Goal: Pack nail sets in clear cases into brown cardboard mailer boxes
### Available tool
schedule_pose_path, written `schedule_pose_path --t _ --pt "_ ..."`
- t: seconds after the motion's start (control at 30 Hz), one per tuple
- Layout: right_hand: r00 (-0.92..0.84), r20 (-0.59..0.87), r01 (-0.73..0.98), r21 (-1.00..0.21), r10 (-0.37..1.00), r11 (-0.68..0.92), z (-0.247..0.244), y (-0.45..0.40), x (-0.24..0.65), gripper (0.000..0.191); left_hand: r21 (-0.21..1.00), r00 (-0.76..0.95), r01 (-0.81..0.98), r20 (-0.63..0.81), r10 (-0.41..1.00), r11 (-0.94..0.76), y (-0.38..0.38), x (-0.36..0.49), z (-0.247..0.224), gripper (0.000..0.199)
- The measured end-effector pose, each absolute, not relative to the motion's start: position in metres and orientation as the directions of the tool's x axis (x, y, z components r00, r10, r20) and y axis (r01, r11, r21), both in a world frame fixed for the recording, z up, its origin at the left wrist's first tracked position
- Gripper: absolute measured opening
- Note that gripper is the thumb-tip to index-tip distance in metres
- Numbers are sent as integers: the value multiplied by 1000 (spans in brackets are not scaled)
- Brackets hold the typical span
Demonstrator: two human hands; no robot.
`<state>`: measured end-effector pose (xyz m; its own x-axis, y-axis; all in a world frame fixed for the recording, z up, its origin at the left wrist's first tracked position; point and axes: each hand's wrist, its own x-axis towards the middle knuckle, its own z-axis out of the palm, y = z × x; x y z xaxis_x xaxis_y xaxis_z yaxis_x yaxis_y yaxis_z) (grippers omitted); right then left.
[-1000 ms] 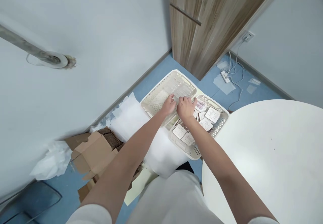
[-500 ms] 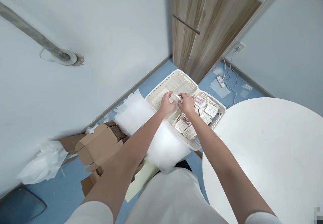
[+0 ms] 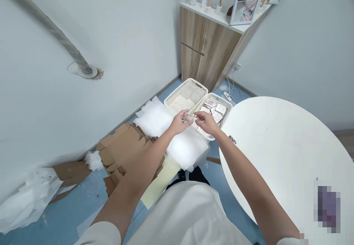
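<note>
Between both hands, in front of two white baskets, is a small clear plastic case [image 3: 189,119]. My left hand [image 3: 179,122] has its fingers closed on the case's left side. My right hand [image 3: 207,123] pinches the right side with thumb and fingertips. The left basket [image 3: 177,104] holds a stack of clear plastic boxes [image 3: 195,93]. Small white printed cards or packets [image 3: 220,108] fill the right basket [image 3: 227,116], partly hidden behind my right hand.
White foam sheets [image 3: 184,149] lie below the hands. Flattened brown cardboard boxes [image 3: 124,145] are at left, near a pale yellow sheet [image 3: 160,182]. A round white table [image 3: 276,138] stands at right. Behind the baskets is a wood-grain cabinet [image 3: 204,42], with cables [image 3: 233,86] beside it.
Both hands have drawn back from over the baskets toward my body, with the clear case between them. My view has tilted up, showing the cabinet top and more of the table.
</note>
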<state>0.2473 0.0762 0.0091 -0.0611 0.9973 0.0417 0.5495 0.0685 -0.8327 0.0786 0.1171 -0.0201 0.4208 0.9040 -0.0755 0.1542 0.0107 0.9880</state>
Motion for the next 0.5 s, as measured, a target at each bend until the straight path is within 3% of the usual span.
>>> schedule_pose_path --t 0.2,0.37,0.5 --pt "75 -64 284 -955 995 -82 14 9 258 38 987 564 140 -141 814 74 61 80 -3 34" --pt "255 -128 161 -972 958 -172 16 -39 272 39 953 658 88 -275 702 291 24 95 1 35" --pt "284 -198 130 -961 938 -242 13 -78 290 40 915 706 106 -345 618 389 -1 116 2 33"
